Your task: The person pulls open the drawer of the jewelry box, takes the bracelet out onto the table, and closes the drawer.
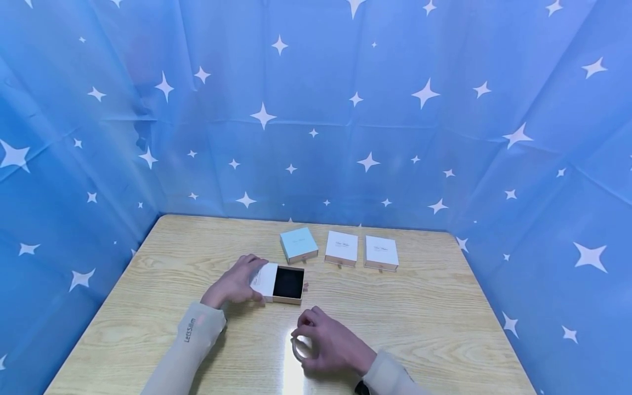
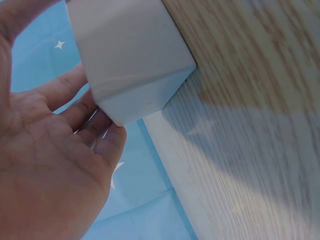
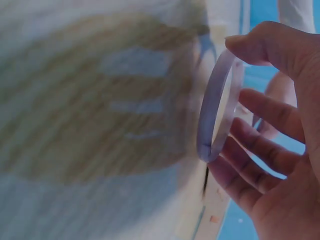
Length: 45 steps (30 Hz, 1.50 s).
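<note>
My left hand (image 1: 236, 282) grips the white sleeve of a drawer-style gift box (image 1: 264, 280) on the table. From the sleeve's right side, a drawer lined in black (image 1: 288, 283) is pulled partway out, with a small ribbon tab at its end. In the left wrist view, thumb and fingers hold the box (image 2: 135, 55) from either side. My right hand (image 1: 336, 343) is nearer the table's front, holding a thin bangle. The right wrist view shows the bangle (image 3: 207, 115) pinched on edge between thumb and fingertips, close over the tabletop.
Behind the opened box, a light blue gift box (image 1: 299, 243) and two white ones, the middle (image 1: 342, 247) and the right (image 1: 381, 250), stand in a row. The wooden table (image 1: 434, 323) meets a blue star-patterned curtain (image 1: 316, 164) at its back and sides.
</note>
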Each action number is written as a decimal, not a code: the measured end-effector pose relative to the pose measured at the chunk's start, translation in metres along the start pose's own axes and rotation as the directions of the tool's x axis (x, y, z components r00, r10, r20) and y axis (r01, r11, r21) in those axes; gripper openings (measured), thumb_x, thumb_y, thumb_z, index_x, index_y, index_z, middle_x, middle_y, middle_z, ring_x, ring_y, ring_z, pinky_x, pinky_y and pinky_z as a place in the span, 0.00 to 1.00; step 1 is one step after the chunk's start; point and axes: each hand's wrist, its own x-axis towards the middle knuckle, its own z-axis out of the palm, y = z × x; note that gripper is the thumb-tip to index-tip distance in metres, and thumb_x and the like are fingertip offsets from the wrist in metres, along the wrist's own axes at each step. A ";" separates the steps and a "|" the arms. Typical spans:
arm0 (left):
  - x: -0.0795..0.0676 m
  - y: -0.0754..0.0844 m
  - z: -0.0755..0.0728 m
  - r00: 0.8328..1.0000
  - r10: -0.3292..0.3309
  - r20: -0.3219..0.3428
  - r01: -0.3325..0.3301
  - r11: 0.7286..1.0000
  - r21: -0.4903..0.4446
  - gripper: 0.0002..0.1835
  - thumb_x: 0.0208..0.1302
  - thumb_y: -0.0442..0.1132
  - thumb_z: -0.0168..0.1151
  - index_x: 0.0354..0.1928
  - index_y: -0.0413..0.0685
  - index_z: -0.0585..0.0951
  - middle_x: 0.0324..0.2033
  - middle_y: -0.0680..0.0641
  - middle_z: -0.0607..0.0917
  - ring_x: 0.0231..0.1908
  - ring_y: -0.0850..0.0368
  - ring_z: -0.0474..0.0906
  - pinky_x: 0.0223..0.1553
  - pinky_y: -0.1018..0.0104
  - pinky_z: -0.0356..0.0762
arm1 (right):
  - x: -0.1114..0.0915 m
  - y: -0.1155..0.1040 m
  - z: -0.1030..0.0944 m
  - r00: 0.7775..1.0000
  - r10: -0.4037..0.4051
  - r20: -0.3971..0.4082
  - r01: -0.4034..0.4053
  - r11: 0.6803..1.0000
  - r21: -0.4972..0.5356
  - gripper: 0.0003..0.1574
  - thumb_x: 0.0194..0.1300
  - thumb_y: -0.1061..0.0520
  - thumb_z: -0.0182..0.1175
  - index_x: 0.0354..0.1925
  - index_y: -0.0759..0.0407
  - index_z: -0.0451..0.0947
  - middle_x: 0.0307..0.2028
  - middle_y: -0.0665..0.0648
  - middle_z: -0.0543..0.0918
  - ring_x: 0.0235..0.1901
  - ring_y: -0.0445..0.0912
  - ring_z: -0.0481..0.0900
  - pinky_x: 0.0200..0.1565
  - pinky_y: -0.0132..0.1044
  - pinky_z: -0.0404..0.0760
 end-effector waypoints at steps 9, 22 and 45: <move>0.000 0.000 -0.001 1.000 -0.002 -0.009 0.001 1.000 -0.006 0.54 0.40 0.42 0.86 0.73 0.47 0.71 0.65 0.45 0.74 0.67 0.46 0.67 0.68 0.44 0.72 | -0.003 -0.001 0.007 0.999 -0.042 0.017 0.042 0.999 -0.001 0.26 0.47 0.47 0.75 0.48 0.44 0.85 0.47 0.44 0.76 0.45 0.36 0.69 0.43 0.17 0.70; 0.000 -0.001 -0.001 1.000 0.017 -0.013 -0.017 1.000 -0.006 0.54 0.39 0.42 0.86 0.73 0.47 0.71 0.65 0.45 0.75 0.67 0.46 0.67 0.68 0.44 0.72 | -0.004 0.001 0.007 0.999 -0.020 0.045 0.018 0.999 0.045 0.28 0.51 0.45 0.76 0.52 0.45 0.84 0.52 0.44 0.78 0.53 0.38 0.71 0.52 0.25 0.77; 0.000 0.000 -0.001 1.000 0.012 0.001 -0.012 1.000 -0.019 0.54 0.40 0.43 0.86 0.73 0.46 0.71 0.66 0.45 0.74 0.68 0.45 0.66 0.69 0.42 0.71 | 0.016 0.022 -0.023 0.955 0.295 -0.027 -0.253 0.860 0.443 0.35 0.69 0.42 0.66 0.67 0.54 0.74 0.58 0.56 0.82 0.54 0.53 0.82 0.56 0.47 0.83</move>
